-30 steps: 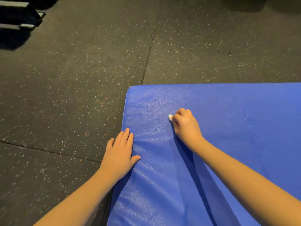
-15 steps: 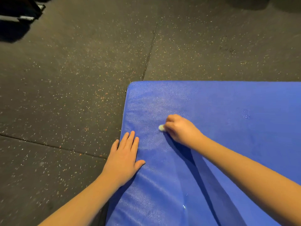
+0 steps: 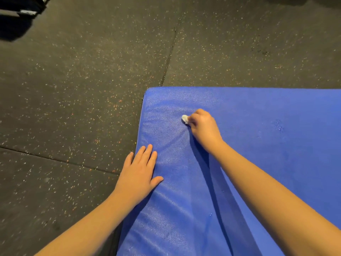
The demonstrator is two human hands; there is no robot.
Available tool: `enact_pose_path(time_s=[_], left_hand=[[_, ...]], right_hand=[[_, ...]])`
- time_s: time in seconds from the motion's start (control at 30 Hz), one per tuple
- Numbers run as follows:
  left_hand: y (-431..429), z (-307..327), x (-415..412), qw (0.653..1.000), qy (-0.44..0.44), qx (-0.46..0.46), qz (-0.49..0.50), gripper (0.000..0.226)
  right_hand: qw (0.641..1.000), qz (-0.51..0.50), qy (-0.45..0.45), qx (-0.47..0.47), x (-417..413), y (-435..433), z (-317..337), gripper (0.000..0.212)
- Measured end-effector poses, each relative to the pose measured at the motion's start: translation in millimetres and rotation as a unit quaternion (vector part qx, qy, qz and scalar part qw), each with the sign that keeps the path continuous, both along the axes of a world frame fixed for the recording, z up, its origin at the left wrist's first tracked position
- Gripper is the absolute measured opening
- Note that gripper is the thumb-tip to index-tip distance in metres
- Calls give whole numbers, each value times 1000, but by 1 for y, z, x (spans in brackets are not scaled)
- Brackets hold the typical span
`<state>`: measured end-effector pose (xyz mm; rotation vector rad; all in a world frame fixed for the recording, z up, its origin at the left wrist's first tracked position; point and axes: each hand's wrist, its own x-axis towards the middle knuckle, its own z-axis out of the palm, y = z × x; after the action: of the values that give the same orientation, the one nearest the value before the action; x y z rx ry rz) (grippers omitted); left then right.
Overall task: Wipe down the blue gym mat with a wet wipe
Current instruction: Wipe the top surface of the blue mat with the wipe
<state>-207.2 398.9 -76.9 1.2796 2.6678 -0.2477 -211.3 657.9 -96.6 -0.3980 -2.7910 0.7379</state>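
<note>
The right hand (image 3: 203,126), gripping a small wadded white wet wipe (image 3: 185,119), has slid toward the blue padded gym mat's (image 3: 267,154) far edge; the left hand (image 3: 137,174) stays flat at the left edge, apart.

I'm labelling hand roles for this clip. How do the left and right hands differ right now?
The left hand lies flat with straight fingers and holds nothing; the right hand is curled around a bunched white wipe. The left hand sits at the left edge of the mat, nearer the person; the right hand is farther in, toward the far corner. Both are bare and down on the mat.
</note>
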Motion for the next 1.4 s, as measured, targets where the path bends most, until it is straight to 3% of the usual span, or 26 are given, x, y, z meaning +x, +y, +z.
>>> enact_pose_path(time_s=[0.07, 0.17, 0.2, 0.23, 0.3, 0.37, 0.4, 0.53, 0.6, 0.7, 0.73, 0.77, 0.9, 0.97, 1.03, 1.1, 1.17, 1.27, 1.33, 1.4], left_hand=[[-3, 1, 5, 1000, 12, 15, -7, 68], [-8, 3, 15, 1000, -9, 22, 4, 74], [-9, 2, 16, 1000, -9, 24, 6, 74], [-10, 2, 17, 1000, -10, 22, 8, 74], [-11, 0, 17, 1000, -10, 13, 7, 74], [-11, 0, 16, 1000, -4, 8, 4, 75], [-10, -1, 17, 1000, -4, 9, 4, 75], [-10, -1, 18, 1000, -6, 17, 21, 73], [-10, -1, 20, 999, 5, 32, 15, 68], [-11, 2, 26, 998, 22, 54, 8, 57], [-12, 2, 30, 998, 24, 56, 5, 55], [-13, 1, 35, 998, 25, 55, 2, 50], [-21, 2, 48, 999, -25, 18, 27, 62], [-22, 3, 49, 998, -45, -1, 40, 68], [-22, 3, 49, 997, -53, -16, 47, 72], [-22, 4, 50, 997, -53, -23, 48, 66], [-22, 4, 51, 997, -55, -23, 49, 64], [-24, 9, 53, 998, -40, -3, 46, 63], [-30, 12, 60, 998, -38, 19, 41, 61], [-36, 15, 71, 998, -47, 17, 45, 61]], right_hand=[[1000, 29, 10, -7, 13, -18, 3, 33], [972, 234, -21, -10, 49, -40, 13, 20], [968, 251, -28, 6, 52, -32, 14, 18], [975, 222, -22, 22, 51, -21, 13, 20], [997, 68, 18, 29, 45, -5, 6, 26], [998, -39, 50, 2, 52, -11, 3, 31], [998, -21, 59, -3, 61, -23, 4, 30], [976, 217, -5, 11, 100, -43, 7, 11], [985, 170, -11, 28, 97, -22, 5, 21], [998, -30, 51, -2, 92, -11, 1, 36], [997, -55, 60, -12, 96, -20, 1, 36], [997, -43, 56, -19, 102, -34, 2, 34], [978, 208, -8, -3, 128, -58, 7, 9], [983, 180, -21, 17, 117, -40, 8, 16], [999, 44, 8, 17, 103, -27, 5, 26], [999, -35, 19, -6, 104, -38, 4, 21], [997, 63, 9, -40, 120, -70, 8, 16], [967, 253, -32, -25, 140, -86, 12, 39], [974, 223, -30, -4, 129, -73, 11, 45], [995, 100, 12, 5, 114, -65, 8, 42]])
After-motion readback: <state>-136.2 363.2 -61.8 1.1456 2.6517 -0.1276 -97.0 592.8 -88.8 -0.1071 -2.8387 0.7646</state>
